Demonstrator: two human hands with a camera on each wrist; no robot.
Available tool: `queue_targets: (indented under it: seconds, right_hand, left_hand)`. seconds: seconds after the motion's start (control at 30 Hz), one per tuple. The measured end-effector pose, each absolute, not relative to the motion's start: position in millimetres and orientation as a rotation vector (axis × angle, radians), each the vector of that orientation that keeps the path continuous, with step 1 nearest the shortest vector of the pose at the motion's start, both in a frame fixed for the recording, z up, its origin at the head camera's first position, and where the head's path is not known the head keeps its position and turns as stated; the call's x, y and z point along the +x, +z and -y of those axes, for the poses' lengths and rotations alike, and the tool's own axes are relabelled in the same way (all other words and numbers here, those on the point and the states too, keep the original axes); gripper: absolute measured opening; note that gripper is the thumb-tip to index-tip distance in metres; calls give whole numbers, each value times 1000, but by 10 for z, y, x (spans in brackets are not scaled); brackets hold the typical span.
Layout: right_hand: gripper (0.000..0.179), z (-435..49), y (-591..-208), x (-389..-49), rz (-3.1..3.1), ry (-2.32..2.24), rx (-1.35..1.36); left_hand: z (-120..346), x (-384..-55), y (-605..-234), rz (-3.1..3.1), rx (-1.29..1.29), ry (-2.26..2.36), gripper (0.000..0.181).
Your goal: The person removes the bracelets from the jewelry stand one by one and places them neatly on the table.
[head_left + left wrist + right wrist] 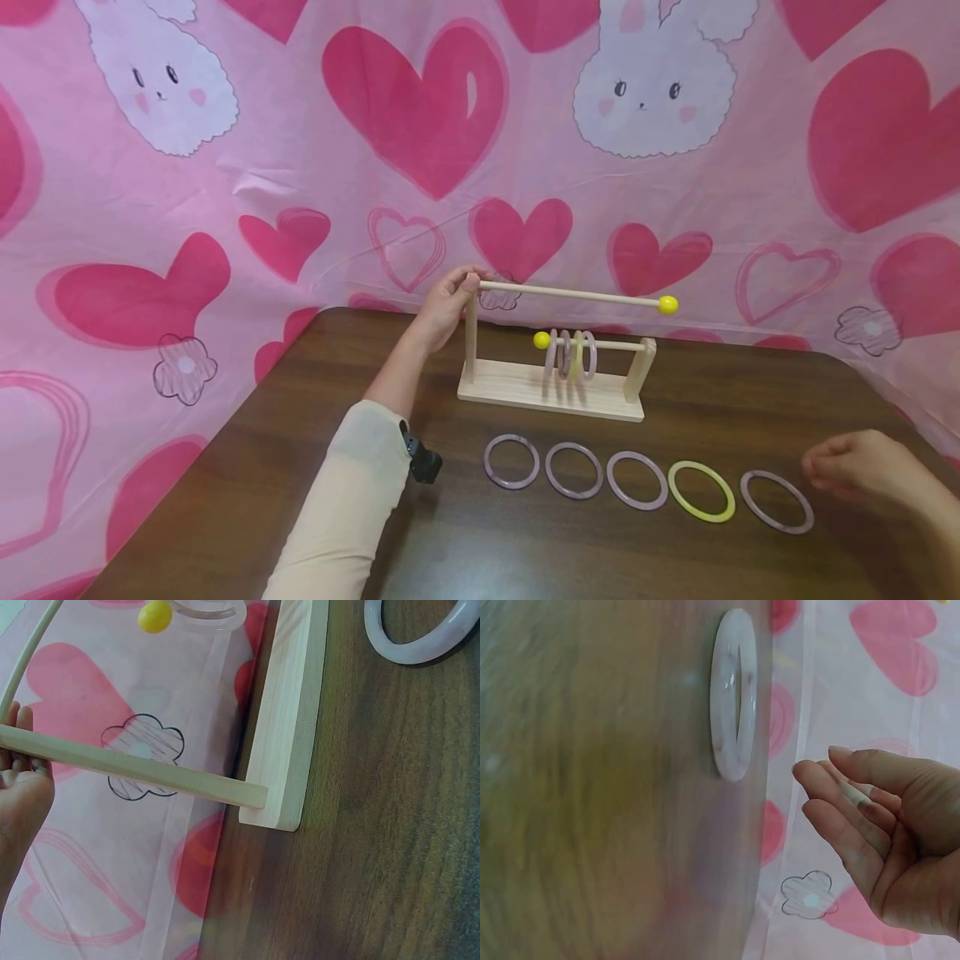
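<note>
My left hand [448,310] grips the top of the left post of a wooden bangle stand [551,400], thumb in front and fingers behind. In the left wrist view, that hand [22,795] is partly hidden by the post [142,766]. Several bangles [589,357], lilac and yellow, hang on the stand's lower rod. The upper rod [570,293] carries none. My right hand [870,467] is held just right of the end lilac bangle [777,502], fingers loosely bent and holding nothing. The right wrist view shows this marbled bangle [724,697] lying apart from the fingertips.
On the dark wooden table [465,550], a row of bangles lies in front of the stand, with a yellow bangle [701,492] among lilac ones. Yellow balls [668,305] cap the rod ends. A pink heart-patterned cloth [420,100] hangs behind the table.
</note>
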State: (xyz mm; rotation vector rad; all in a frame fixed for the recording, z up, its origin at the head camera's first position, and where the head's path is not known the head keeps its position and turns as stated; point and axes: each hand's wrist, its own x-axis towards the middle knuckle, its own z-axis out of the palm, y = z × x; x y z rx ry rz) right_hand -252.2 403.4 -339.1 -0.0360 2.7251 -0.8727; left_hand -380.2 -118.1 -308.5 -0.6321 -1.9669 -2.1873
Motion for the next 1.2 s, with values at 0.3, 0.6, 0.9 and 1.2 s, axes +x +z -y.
queue_targets:
  seconds: [0.3, 0.6, 0.9, 1.2]
  right_hand:
    - [40, -3834, -3333, -2576, -2924, -667, -103]
    - [48, -3583, -3356, -2592, -3123, -732, -104]
    - [49, -3343, -3339, -2605, -3236, -903, -51]
    - [45, -3128, -3325, -2631, -3324, -985, -106]
  left_hand:
    - [1179, -3822, -3101, 1961, -639, -2177, 56]
    - [1181, -3796, -3080, 1970, -632, -2176, 50]
    - [1184, -3813, -3093, 1966, -642, -2181, 41]
    - [1178, -3807, -3088, 1965, -624, -2189, 25]
